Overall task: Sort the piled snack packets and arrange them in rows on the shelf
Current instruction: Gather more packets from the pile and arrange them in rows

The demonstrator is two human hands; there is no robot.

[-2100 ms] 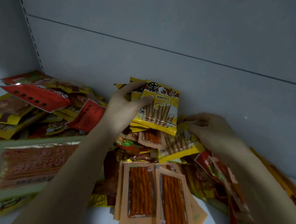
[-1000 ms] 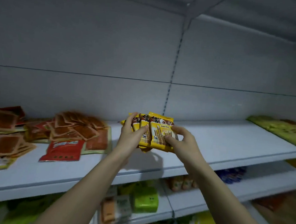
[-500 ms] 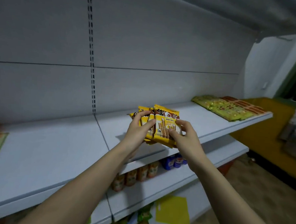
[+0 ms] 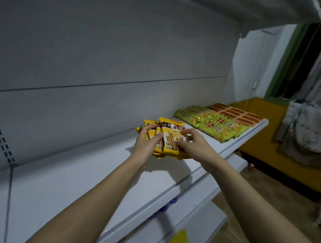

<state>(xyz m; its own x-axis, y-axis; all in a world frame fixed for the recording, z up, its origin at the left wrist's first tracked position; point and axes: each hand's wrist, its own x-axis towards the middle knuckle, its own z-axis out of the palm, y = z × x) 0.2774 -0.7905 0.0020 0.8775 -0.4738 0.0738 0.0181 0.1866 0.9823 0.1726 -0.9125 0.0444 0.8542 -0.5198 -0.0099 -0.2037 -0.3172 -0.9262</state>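
1. Since half a second ago the view has swung further right along the shelf [image 4: 71, 183]; both hands carry the same yellow packets [image 4: 170, 139], now nearer the laid-out rows at the shelf's far end.
2. Left hand [image 4: 147, 144]: fingers wrap behind the fanned stack, thumb pressed on its front, so this grip is closed on the packets.
3. Right hand [image 4: 194, 142]: fingertips and thumb pinch the front packet's right edge (closed on the packets too).
4. The packets sit between the two grips, held just above the shelf and not yet laid down; I cannot tell whether their lower edges touch it.
5. Beyond the right grip, well apart from it, lie green packets [image 4: 212, 123] in overlapping rows, and past those a row of orange packets [image 4: 236, 114].
6. Risk: the stack is fanned and slippery-looking, so if the right grip peels off one packet while the left loosens, the rest could slide out and scatter, or drop off the shelf's front edge.
7. Risk: set down too close to the green rows, the yellow ones could mix with them or knock them askew.
8. Writing: the front packet carries large dark Chinese characters on a brown band above pictured wafer rolls; the smaller print is too blurred to read. Red characters on the green packets are also unreadable.
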